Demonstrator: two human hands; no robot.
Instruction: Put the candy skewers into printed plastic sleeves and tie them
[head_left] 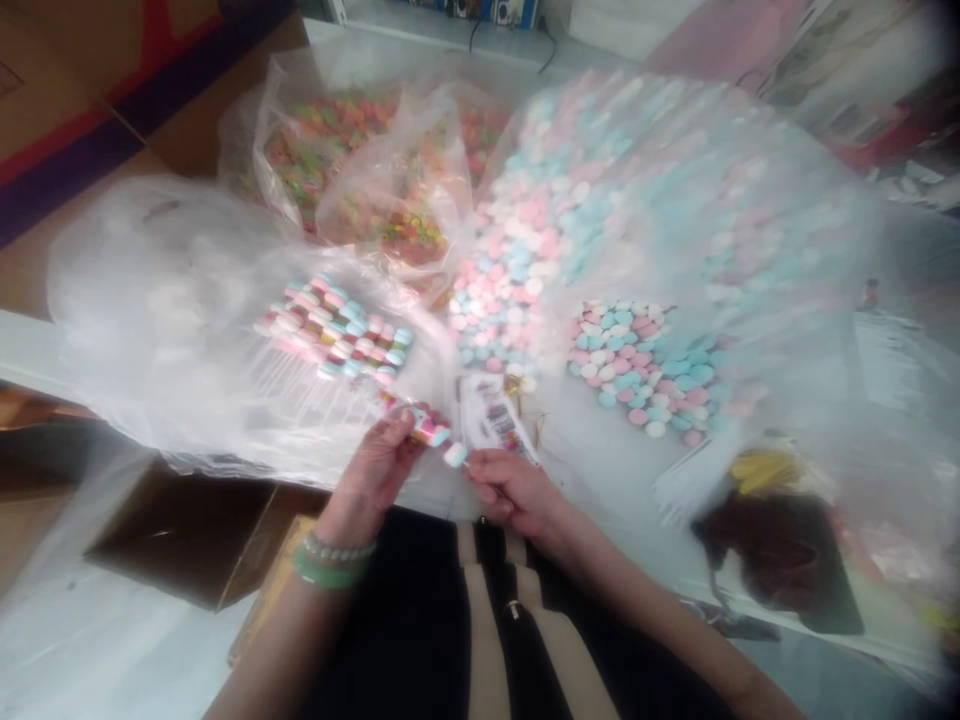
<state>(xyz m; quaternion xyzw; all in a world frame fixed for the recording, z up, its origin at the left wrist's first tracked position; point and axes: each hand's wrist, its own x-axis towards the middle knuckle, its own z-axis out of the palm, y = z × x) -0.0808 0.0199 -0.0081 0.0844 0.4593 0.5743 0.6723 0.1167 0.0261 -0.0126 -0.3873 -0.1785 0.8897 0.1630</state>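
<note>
My left hand (pixel 386 455), with a bead bracelet and a green bangle at its wrist, is closed on a candy skewer (pixel 431 430) of red, pink, white and blue sweets. My right hand (pixel 514 485) is closed at the skewer's right end, beside the last marshmallow; what its fingertips pinch is too blurred to tell. Just beyond them lies a white printed card (pixel 495 415), with thin gold ties (pixel 534 425) beside it. Further left, a pile of similar candy skewers (pixel 337 330) lies with white sticks pointing toward me.
Loose pink, white and blue marshmallows (pixel 517 240) spread over clear plastic, with another heap (pixel 637 365) at right. Behind stands a bag of colourful gummies (pixel 352 170). White sticks (pixel 679 480) and a dark object (pixel 780 550) lie right. An open cardboard box (pixel 180 530) sits lower left.
</note>
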